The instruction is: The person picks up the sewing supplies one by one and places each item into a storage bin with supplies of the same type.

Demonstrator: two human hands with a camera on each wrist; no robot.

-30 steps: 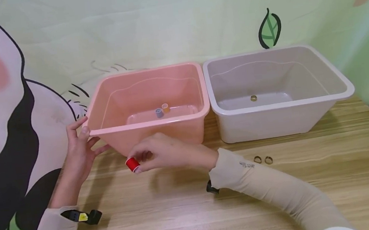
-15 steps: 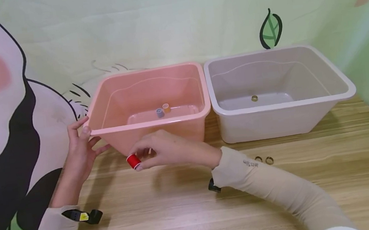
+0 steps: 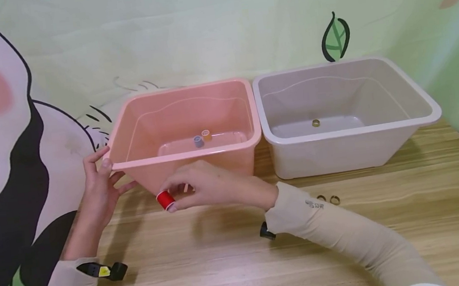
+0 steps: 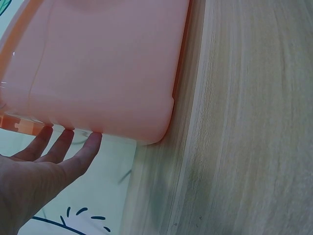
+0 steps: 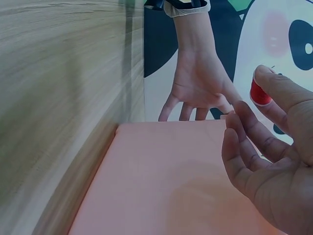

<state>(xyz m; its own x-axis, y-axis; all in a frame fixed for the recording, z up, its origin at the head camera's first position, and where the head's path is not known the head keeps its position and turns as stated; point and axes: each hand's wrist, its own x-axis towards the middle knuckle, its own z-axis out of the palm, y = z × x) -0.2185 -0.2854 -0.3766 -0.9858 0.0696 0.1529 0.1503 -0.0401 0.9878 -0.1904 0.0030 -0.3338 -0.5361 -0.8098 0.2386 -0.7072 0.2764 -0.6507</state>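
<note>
Between thumb and index finger, my right hand (image 3: 208, 183) pinches a small spool of red thread (image 3: 165, 200) in front of the pink plastic bin (image 3: 188, 155). The right wrist view shows the spool's pale end rims, with the other fingers loosely bent beside it. My left hand (image 3: 100, 188) touches the bin's left side near the front corner, thumb at the rim. In the left wrist view its fairly straight, spread fingers (image 4: 80, 159) meet the bin's side. Inside the bin are a grey-blue spool (image 3: 198, 141) and an orange spool (image 3: 206, 135).
A light grey bin (image 3: 351, 133) stands against the pink one on the right, holding a brass-coloured ring (image 3: 316, 123). Two similar rings (image 3: 335, 200) lie on the wooden table (image 3: 211, 277), one partly behind the right sleeve. A printed cloth backdrop (image 3: 217, 31) hangs behind.
My right hand has risen very slightly with the red spool still pinched. Its sleeve now covers part of one ring on the table. My left hand has stayed at the pink bin.
</note>
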